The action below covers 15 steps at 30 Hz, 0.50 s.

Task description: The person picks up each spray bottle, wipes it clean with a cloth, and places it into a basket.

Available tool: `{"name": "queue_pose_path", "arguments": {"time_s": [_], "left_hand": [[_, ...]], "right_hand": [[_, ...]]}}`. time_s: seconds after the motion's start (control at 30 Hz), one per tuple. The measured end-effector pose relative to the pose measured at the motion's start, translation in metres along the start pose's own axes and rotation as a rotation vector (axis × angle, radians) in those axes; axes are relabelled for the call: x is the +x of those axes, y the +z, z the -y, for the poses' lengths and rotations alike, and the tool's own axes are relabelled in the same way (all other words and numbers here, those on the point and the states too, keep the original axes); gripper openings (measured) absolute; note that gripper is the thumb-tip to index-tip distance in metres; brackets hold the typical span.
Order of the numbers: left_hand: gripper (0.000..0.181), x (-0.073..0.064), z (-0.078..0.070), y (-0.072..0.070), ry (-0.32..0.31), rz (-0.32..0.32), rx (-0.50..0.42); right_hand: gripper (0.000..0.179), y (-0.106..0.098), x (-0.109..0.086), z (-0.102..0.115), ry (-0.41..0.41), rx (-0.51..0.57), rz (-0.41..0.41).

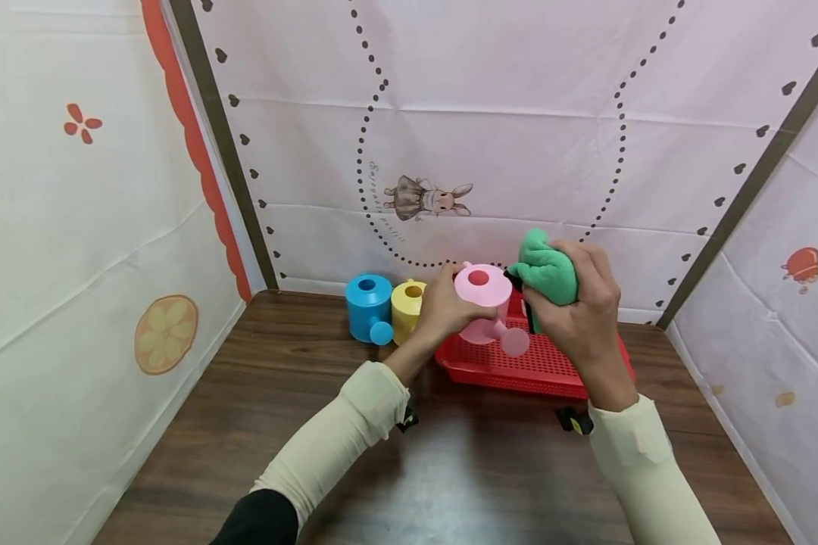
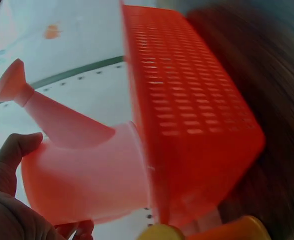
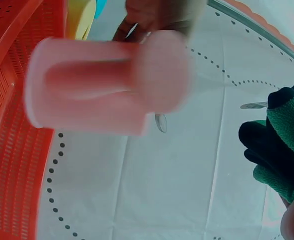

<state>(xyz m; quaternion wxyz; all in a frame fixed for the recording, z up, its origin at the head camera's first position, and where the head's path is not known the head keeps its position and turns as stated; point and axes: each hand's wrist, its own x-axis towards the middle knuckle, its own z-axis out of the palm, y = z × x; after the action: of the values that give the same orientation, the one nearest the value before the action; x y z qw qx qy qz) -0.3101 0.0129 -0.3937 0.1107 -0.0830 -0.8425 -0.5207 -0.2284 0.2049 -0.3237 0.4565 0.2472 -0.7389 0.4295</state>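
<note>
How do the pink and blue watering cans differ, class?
The pink watering can is held in the left hand; the blue watering can stands untouched on the table. The pink one is at the red basket, the blue one beside the yellow can. Both have a round top opening and a round-headed spout.

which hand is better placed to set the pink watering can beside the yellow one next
Left, most likely: the left hand has the pink watering can in its grip and is nearer the yellow can, while the right hand holds the green cloth.
</note>
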Motion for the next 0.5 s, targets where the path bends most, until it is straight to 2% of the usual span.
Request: {"name": "queue_pose_path", "arguments": {"time_s": [0.1,0.2,0.27,0.33,0.5], "left_hand": [[0.104,0.013,0.008,0.007,0.013,0.044,0.079],[0.105,0.030,0.025,0.019,0.033,0.070,0.180],[0.104,0.037,0.031,0.023,0.019,0.090,0.231],[0.105,0.041,0.033,0.026,0.001,0.103,0.301],[0.100,0.036,0.023,0.024,-0.070,0.148,0.502]], "right_hand": [[0.048,0.003,0.003,-0.003,0.027,-0.007,0.035],[0.048,0.006,0.003,-0.005,0.048,-0.002,0.064],[0.050,0.008,0.001,-0.006,0.065,-0.001,0.083],[0.052,0.010,-0.001,-0.005,0.080,-0.003,0.103],[0.056,0.012,-0.007,-0.005,0.100,-0.005,0.130]]}}
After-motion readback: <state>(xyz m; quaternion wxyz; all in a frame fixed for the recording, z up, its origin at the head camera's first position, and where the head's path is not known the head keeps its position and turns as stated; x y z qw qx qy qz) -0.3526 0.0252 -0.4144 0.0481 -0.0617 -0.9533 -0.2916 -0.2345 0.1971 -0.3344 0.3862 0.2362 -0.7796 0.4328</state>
